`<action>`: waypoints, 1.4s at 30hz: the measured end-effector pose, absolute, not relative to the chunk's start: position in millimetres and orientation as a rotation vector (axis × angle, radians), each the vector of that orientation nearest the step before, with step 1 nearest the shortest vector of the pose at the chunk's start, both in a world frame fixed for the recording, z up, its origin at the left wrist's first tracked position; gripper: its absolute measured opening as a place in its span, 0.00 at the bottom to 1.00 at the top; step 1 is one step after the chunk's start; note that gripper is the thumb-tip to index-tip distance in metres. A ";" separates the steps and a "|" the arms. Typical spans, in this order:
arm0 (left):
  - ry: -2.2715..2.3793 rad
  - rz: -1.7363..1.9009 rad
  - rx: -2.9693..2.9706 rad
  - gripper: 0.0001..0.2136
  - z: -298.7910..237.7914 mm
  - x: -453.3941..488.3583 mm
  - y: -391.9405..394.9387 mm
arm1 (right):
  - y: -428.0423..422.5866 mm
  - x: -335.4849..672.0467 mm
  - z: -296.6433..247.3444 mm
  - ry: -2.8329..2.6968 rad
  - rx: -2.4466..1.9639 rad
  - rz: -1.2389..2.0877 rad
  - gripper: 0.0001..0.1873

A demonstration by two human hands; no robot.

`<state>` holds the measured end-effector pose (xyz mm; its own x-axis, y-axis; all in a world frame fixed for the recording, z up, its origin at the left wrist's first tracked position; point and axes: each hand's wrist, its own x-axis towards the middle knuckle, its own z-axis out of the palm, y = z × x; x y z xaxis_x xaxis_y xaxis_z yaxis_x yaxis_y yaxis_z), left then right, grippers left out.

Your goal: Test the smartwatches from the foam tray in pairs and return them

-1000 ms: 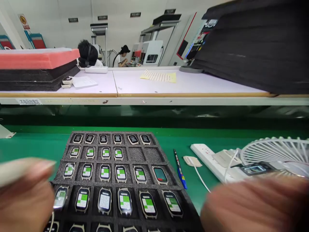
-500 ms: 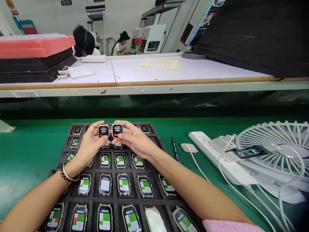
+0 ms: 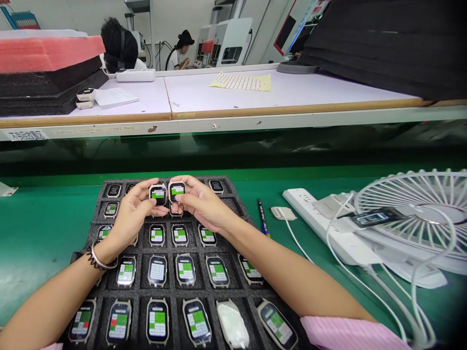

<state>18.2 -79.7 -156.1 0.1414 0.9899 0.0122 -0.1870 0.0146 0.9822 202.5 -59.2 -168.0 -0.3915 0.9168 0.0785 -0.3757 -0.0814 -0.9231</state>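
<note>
My left hand (image 3: 136,209) pinches a smartwatch body (image 3: 158,195) by its edge, the thumb at its lower left corner. Right beside it, a second smartwatch body (image 3: 177,188) is gripped in my right hand (image 3: 199,201), with that thumb on the lower part of its screen. Both screens face me and show white and green blocks. Beneath the hands lies a black foam tray (image 3: 140,304) with several strapless watches in its pockets, most of them lit with green and white grids. One watch (image 3: 232,324) in the front row shows a pale, blank face. My hands and forearms hide some pockets.
Right of the tray are a pen (image 3: 262,218), a white charging puck (image 3: 283,213), a power strip (image 3: 328,233) with cables and a white fan (image 3: 412,218). A raised shelf (image 3: 226,104) holds foam stacks and a dotted yellow sheet (image 3: 241,81). Two people sit beyond.
Both held watch screens have switched from dark text with an orange-red bar to green and white blocks. The left watch has tilted slightly. My view has dipped a little.
</note>
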 end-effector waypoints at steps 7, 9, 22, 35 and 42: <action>0.977 1.175 1.136 0.21 -155.1 19.0 -82.4 | -58.4 201.8 -169.5 -1.179 -0.727 1.638 0.21; 0.969 1.179 1.133 0.21 -155.2 19.0 -82.1 | -58.7 201.9 -169.5 -1.178 -0.718 1.634 0.21; 0.998 1.162 1.130 0.24 -157.6 18.1 -80.0 | -59.5 201.5 -170.2 -1.213 -0.727 1.621 0.23; 0.909 1.206 1.088 0.27 -134.3 17.4 -75.3 | -51.4 205.6 -154.3 -1.125 -0.572 1.707 0.21; 0.753 1.342 1.299 0.26 -62.7 21.0 -55.8 | -25.2 208.8 -82.2 -1.342 -0.446 1.488 0.09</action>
